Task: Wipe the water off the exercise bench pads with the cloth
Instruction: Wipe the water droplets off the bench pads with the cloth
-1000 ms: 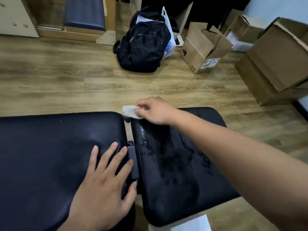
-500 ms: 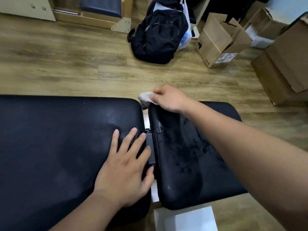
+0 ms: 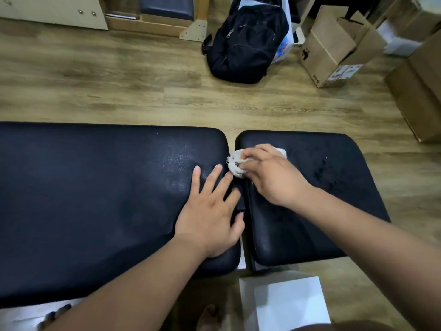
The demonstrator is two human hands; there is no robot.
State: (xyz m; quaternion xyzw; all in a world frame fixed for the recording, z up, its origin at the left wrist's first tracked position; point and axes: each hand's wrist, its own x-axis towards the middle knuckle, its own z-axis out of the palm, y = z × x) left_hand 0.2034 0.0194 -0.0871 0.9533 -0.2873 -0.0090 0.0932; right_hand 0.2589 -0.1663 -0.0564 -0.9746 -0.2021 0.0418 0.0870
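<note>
Two black bench pads lie side by side: a long left pad (image 3: 95, 187) and a shorter right pad (image 3: 334, 187), with a narrow gap between them. Water drops glisten on the right pad around its far right part. My right hand (image 3: 272, 175) is shut on a bunched white cloth (image 3: 235, 163), pressing it on the right pad's left edge by the gap. My left hand (image 3: 212, 211) rests flat with fingers spread on the left pad's right end, its fingertips close to the cloth.
A black backpack (image 3: 245, 41) lies on the wood floor beyond the bench. Cardboard boxes (image 3: 334, 48) stand at the far right. A wooden frame (image 3: 167, 22) stands at the back left. A white sheet (image 3: 286, 304) lies on the floor below the pads.
My right hand has drawn the cloth from the far corner of the right pad toward me along the gap edge. The view has shifted, so the bench sits lower in frame.
</note>
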